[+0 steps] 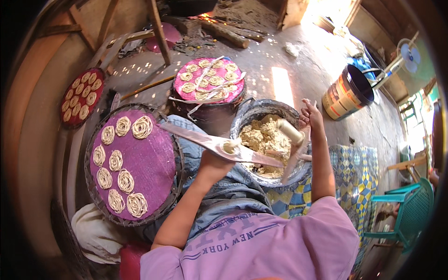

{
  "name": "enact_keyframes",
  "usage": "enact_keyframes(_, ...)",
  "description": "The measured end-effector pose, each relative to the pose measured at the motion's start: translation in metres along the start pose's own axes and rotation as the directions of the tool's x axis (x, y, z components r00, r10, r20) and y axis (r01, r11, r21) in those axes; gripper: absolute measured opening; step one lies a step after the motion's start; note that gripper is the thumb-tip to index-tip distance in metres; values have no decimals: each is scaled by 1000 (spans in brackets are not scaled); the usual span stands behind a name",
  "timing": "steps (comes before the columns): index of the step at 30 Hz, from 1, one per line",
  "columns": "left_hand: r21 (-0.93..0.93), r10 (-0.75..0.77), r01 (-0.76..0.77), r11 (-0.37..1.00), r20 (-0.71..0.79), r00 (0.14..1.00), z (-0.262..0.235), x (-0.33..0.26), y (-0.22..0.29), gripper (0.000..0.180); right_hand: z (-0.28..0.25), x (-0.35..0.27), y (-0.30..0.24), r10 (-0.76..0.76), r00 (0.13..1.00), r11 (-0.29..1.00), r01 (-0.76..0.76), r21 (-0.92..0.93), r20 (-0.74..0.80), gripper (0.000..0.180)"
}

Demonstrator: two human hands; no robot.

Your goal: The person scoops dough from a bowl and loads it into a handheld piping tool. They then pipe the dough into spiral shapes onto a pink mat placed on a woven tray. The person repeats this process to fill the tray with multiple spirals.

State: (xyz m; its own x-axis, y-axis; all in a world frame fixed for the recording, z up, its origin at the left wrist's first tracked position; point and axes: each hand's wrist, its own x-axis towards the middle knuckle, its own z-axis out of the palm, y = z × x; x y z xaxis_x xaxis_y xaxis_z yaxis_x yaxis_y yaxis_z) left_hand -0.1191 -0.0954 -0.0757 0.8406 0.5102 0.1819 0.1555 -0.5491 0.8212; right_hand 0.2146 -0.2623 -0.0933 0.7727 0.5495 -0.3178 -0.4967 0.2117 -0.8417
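Containers and contents around a seated person, as viewed from within the room. The left hand [215, 165] grips a wooden press [247, 154], its fingers wrapped around the middle of the bar, just beside a round opening. The press lies across the space above the lap: one end reaches the edge of the purple tray [151, 175], the other extends over the pot [243, 122]. The right hand [310, 114] is raised at the pot's far right side; its fingers curl near the upper end of a plunger [290, 132], a pale cylinder on a wooden handle, tilted above the dough. Blur prevents me from telling whether these fingers are closed on it.

The pot, grey and deep, contains pale, crumbly dough [261, 133] in a lumpy heap. The purple tray, round and dark-rimmed, rests on the person's left thigh and bears nine coils of noodles [115, 160], placed mostly toward its left side, with the remaining surface bare. Beyond the knees, a pink tray [190, 96] carries further coils, with white strips lying across them. At far left, a smaller red tray [69, 118] is likewise set with coils. To the right of the pot stands a bucket [342, 97] with an orange-and-yellow side; its interior is too dark to show any contents.
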Motion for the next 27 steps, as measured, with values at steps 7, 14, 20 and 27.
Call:
enact_keyframes(7,-305,238,-270,913,-138,961,51,20,15,53,-41,3,121,221,972,756,-122,643,-76,19)
enact_keyframes(14,-134,507,-590,796,-382,772,17,77,55,47,-36,-53,135,188,981,606,-85,-791,39,44)
enact_keyframes(20,56,472,-474,879,-251,845,-23,92,66,38,-114,-62,115,-48,997,-703,12,-711,65,26)
enact_keyframes(27,-318,122,-238,918,-344,931,-23,97,54,32,-71,-109,85,157,969,-505,243,-828,188,26)
